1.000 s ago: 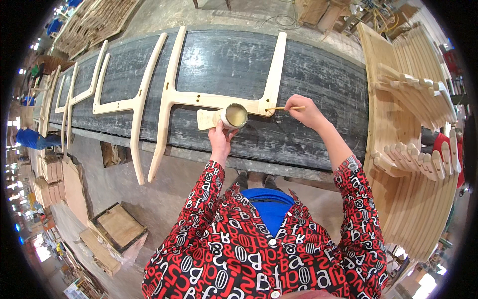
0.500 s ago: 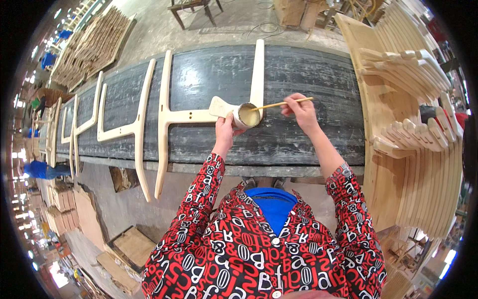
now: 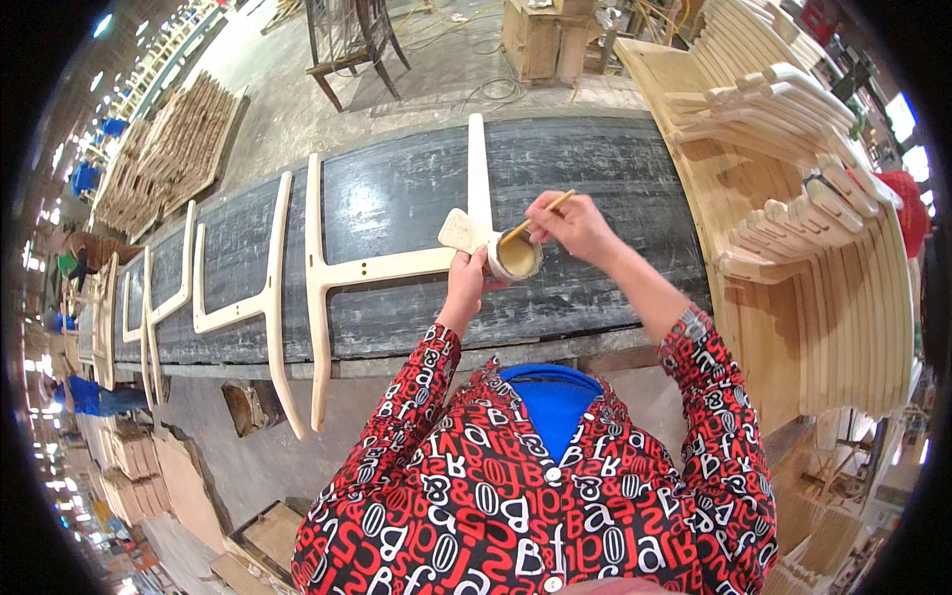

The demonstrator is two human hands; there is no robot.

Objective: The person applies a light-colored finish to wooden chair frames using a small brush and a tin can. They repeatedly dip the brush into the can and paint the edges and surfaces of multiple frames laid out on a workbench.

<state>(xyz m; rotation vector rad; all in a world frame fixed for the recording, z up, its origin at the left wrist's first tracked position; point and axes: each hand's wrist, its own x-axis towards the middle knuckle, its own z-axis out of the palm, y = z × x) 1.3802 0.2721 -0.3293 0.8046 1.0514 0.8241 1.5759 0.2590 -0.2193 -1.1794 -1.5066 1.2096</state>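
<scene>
My left hand (image 3: 468,282) is closed around a small cup (image 3: 536,266) of cream-coloured paste, probably glue, above the black table. Beside the cup, over my left thumb, is a flat light wooden paddle-shaped piece (image 3: 456,230); whether it is joined to the cup I cannot tell. My right hand (image 3: 580,233) pinches a thin wooden stick (image 3: 558,201) whose lower end dips into the cup; its tip is hidden in the paste. Beneath the cup and left hand lies a pale wooden chair frame (image 3: 387,266) with a crossbar and long curved legs.
More pale frames (image 3: 283,268) lie along the black table (image 3: 585,297) to the left. Stacked wooden parts (image 3: 793,238) stand against a board at the right. A dark chair (image 3: 352,59) stands on the floor beyond, near coiled cable (image 3: 494,91).
The stick has moved from lying across the cup's rim to slanting steeply down into it. My right hand has come closer to the cup. The whole view has shifted.
</scene>
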